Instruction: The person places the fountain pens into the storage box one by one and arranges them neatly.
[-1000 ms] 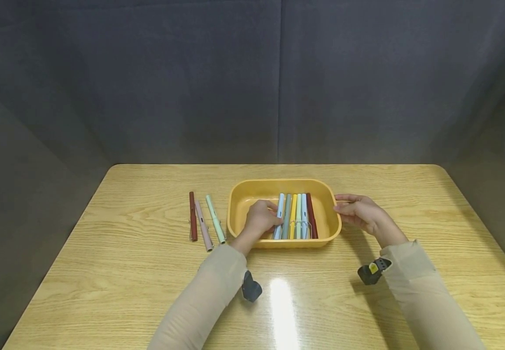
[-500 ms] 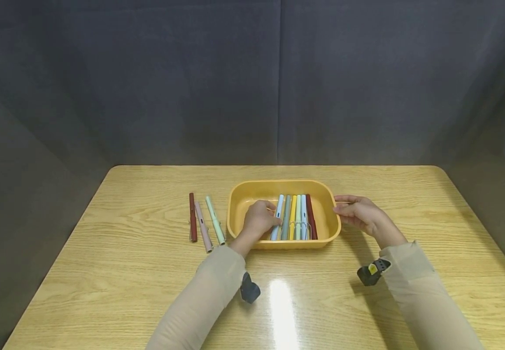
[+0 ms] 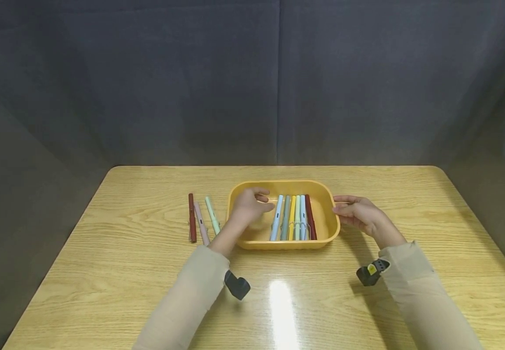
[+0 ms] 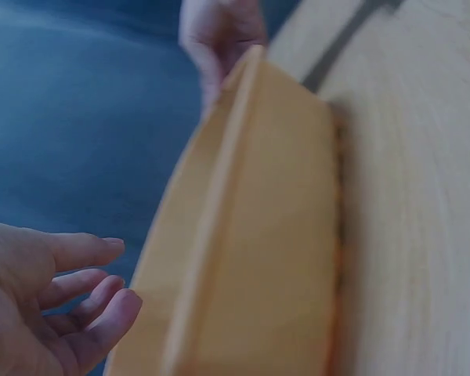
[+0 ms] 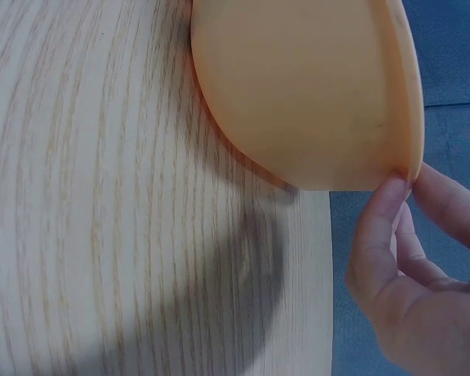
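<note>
A yellow-orange plastic tray (image 3: 287, 245) stands on the table with several pens lying side by side in its right half. Leftmost in that row is a light blue pen (image 3: 277, 218); a dark red pen (image 3: 311, 217) ends it on the right. Above the tray's left half hovers my left hand (image 3: 249, 206), its fingers relaxed and nothing between them; the left wrist view shows the hand (image 4: 55, 298) beside the rim. With thumb and fingers, my right hand (image 3: 362, 214) pinches the tray's right rim, as the right wrist view (image 5: 423, 298) also shows.
Left of the tray lie three pens on the wooden table (image 3: 125, 272): a dark red pen (image 3: 192, 218), a pale mauve pen (image 3: 201, 223) and a mint green pen (image 3: 212, 214), the latter two partly behind my left arm. A dark grey curtain (image 3: 191, 87) hangs behind.
My left hand has let go of the light blue pen at the row's left end and moved up and left. That pen shifted slightly left earlier. My right hand keeps its place on the rim.
</note>
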Demonstrator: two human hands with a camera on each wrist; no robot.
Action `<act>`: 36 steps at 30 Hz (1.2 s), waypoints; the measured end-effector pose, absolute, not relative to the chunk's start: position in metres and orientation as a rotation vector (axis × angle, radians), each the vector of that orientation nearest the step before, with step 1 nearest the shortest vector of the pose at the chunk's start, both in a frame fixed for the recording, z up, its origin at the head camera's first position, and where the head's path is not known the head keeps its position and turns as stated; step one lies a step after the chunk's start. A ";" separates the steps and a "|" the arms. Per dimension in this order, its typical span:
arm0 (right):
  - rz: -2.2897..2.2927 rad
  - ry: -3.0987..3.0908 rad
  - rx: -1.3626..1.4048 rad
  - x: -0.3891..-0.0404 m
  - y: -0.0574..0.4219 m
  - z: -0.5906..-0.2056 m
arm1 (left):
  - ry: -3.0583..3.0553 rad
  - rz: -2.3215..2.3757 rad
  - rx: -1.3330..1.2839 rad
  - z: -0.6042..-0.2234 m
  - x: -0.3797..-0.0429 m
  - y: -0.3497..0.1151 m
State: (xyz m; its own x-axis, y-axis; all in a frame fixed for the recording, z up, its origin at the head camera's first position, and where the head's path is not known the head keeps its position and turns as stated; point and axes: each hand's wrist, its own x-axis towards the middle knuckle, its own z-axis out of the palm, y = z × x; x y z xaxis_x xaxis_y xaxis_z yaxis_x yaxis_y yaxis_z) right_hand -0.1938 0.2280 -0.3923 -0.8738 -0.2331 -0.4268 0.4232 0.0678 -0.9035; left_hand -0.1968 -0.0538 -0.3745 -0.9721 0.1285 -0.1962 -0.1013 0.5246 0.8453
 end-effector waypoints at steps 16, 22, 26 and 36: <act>-1.844 1.901 0.206 -0.193 0.226 -0.393 | 2.487 1.672 -0.053 -0.341 -0.187 -0.132; -1.841 1.897 0.207 -0.193 0.226 -0.394 | 2.474 1.707 -0.137 -0.341 -0.185 -0.163; -1.840 1.897 0.222 -0.193 0.226 -0.393 | 2.497 1.693 -0.158 -0.344 -0.183 -0.181; -1.827 1.912 0.215 -0.194 0.225 -0.392 | 2.488 1.668 -0.227 -0.359 -0.181 -0.209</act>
